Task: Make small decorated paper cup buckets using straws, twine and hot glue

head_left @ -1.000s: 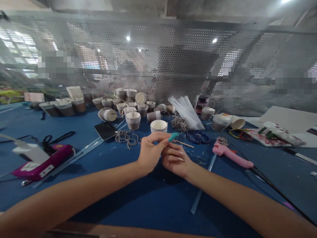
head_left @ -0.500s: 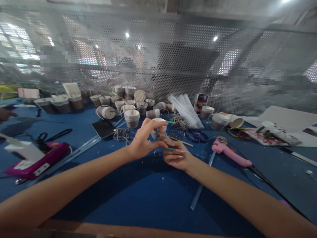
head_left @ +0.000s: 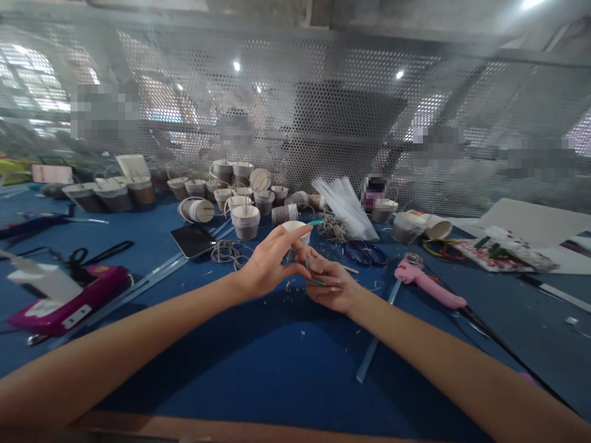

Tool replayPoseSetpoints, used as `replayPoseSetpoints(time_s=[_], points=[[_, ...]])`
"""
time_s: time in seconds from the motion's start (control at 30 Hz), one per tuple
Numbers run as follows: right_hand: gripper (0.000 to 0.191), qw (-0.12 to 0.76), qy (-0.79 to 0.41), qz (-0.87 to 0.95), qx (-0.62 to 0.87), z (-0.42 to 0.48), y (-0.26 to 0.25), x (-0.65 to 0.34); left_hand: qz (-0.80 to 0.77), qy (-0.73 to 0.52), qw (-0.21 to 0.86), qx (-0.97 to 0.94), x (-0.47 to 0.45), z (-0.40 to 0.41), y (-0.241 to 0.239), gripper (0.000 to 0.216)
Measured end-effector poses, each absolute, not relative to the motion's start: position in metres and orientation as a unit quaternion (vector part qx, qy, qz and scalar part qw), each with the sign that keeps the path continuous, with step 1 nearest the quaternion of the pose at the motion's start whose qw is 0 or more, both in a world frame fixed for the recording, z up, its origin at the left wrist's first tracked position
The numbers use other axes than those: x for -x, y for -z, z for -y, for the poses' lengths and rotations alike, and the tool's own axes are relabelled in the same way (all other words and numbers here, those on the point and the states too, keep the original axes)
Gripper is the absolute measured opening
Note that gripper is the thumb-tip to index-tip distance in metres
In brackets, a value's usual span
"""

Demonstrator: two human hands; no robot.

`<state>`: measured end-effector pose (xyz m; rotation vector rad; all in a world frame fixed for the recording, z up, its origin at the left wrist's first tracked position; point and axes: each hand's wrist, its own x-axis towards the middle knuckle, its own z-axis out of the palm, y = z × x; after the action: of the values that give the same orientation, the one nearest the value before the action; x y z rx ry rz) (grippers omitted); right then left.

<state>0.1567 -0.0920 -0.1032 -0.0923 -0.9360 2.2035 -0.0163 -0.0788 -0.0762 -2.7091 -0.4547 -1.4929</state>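
Observation:
My left hand (head_left: 268, 261) reaches in over the blue table. Its index finger stretches out and its thumb stands apart below; both have long teal nails. My right hand (head_left: 330, 283) meets it, palm turned up and fingers curled together. Its fingertips lie between my left thumb and index finger, touching or nearly so. Anything small held there is hidden or too small to make out. Just behind the hands stands a white paper cup (head_left: 298, 229), partly covered by my left fingers. A thin wooden stick (head_left: 349, 269) lies beyond my right hand.
Several small wrapped buckets (head_left: 245, 221) stand at the back. A pink glue gun (head_left: 434, 289) lies right, near blue-handled scissors (head_left: 366, 253), clear glue sticks (head_left: 346, 209) and grey cord (head_left: 335, 227). Left are a phone (head_left: 192, 240) and a purple power strip (head_left: 69, 301).
My hands have drawn slightly closer, my left index finger lowering a little toward my right fingers. At the far left, another person's hand has left the view.

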Motion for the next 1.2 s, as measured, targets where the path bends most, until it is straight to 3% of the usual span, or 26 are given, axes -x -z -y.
replayPoseSetpoints(time_s=[0.17,0.33,0.57,0.7,0.77,0.83,1.0,1.2], points=[[0.023,0.379,-0.869,0.315,0.038,0.091,0.103,-0.160,0.116,0.500,-0.005,0.858,0.012,0.086,0.081,0.057],[0.030,0.356,-0.895,0.265,0.037,0.090,0.090,-0.161,0.136,0.531,0.049,0.835,0.012,0.086,0.097,0.015],[0.031,0.459,-0.818,0.282,0.203,0.078,0.037,-0.209,0.157,0.459,-0.022,0.874,0.012,0.075,0.112,0.015],[0.017,0.470,-0.617,0.478,0.412,0.041,0.031,-0.235,0.131,0.424,-0.012,0.896,0.010,0.076,0.112,0.025],[0.013,0.474,-0.382,0.581,0.540,0.010,0.039,-0.239,0.149,0.406,0.018,0.902,0.009,0.077,0.112,0.035],[0.015,0.397,-0.104,0.682,0.606,-0.026,0.047,-0.238,0.187,0.392,0.050,0.900,0.009,0.077,0.112,0.037],[0.012,0.312,-0.037,0.741,0.593,-0.102,0.060,-0.226,0.257,0.358,0.014,0.898,0.011,0.077,0.109,0.021],[0.009,0.221,0.011,0.806,0.548,-0.142,0.078,-0.210,0.249,0.274,-0.005,0.929,0.012,0.073,0.108,0.027]])
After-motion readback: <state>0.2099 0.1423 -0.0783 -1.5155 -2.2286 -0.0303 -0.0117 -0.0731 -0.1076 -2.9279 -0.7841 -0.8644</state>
